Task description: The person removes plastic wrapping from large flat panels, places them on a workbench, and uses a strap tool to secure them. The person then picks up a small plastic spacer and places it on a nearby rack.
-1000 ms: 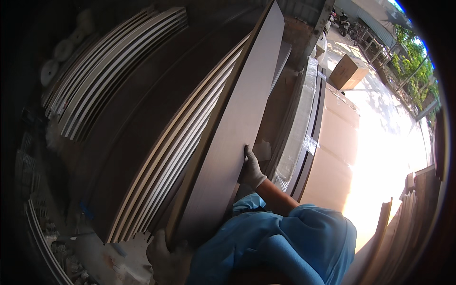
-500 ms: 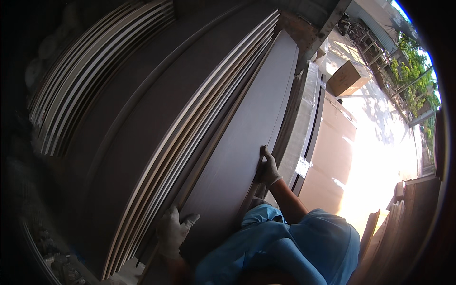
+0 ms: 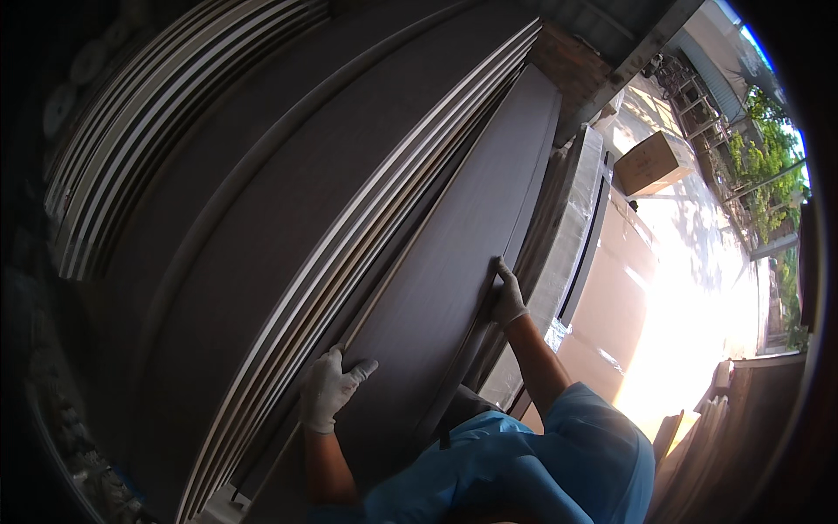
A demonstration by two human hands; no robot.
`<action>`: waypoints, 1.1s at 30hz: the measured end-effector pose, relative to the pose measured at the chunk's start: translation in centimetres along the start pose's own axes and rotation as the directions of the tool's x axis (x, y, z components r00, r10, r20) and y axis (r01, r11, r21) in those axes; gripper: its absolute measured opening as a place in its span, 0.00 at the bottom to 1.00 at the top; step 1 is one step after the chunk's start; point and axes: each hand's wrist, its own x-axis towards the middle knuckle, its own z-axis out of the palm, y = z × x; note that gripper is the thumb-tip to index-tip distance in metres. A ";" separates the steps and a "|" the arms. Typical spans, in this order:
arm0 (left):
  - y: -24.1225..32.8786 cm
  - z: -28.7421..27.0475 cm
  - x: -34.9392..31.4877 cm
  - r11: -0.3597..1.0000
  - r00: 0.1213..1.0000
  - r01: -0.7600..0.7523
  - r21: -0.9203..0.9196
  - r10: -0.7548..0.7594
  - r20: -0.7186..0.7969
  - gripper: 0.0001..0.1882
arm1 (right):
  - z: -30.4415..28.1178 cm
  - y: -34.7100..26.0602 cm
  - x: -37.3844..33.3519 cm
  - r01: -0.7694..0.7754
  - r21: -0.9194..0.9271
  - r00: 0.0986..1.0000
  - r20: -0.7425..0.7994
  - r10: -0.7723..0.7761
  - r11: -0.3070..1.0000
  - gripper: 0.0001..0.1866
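Observation:
A long, dark grey-brown panel (image 3: 436, 279) stands tilted in front of me, reaching from my body to the far wall. My left hand (image 3: 332, 384), in a whitish work glove, grips its left edge, with the thumb lying over the panel's face. On its right edge my right hand (image 3: 509, 297) is closed, also gloved, the thumb on top and the other fingers hidden behind the edge. Just left of this panel leans a stack of similar panels (image 3: 288, 319), their pale and tan edges showing. The panel's lower end is hidden near my blue shirt.
More panels with striped edges (image 3: 131, 131) lean at the far left. To the right lie a plastic-wrapped long pack (image 3: 559, 210) and a flat brown cardboard pack (image 3: 611, 279). Beyond them sits a cardboard box (image 3: 650, 163) on sunlit ground. Upright boards (image 3: 698, 445) stand at lower right.
My left hand has moved up and slightly right, and more of its forearm shows. My right hand is slightly higher and farther right. Both still grip the panel, while the whole view has shifted slightly.

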 end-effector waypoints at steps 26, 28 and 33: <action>-10.9 11.2 15.4 0.875 0.817 0.483 0.019 -0.459 0.350 0.46 | -0.9 4.6 17.4 -0.130 -0.079 0.894 -0.441 0.083 0.988 0.51; -11.3 13.1 15.2 0.871 0.843 0.484 0.081 -0.489 0.224 0.44 | -1.9 5.4 18.7 -0.131 -0.073 0.902 -0.424 0.089 0.989 0.53; -12.8 15.1 15.7 0.847 0.810 0.530 0.025 -0.515 0.280 0.48 | -3.7 6.2 20.1 -0.151 -0.089 0.916 -0.386 0.106 0.984 0.54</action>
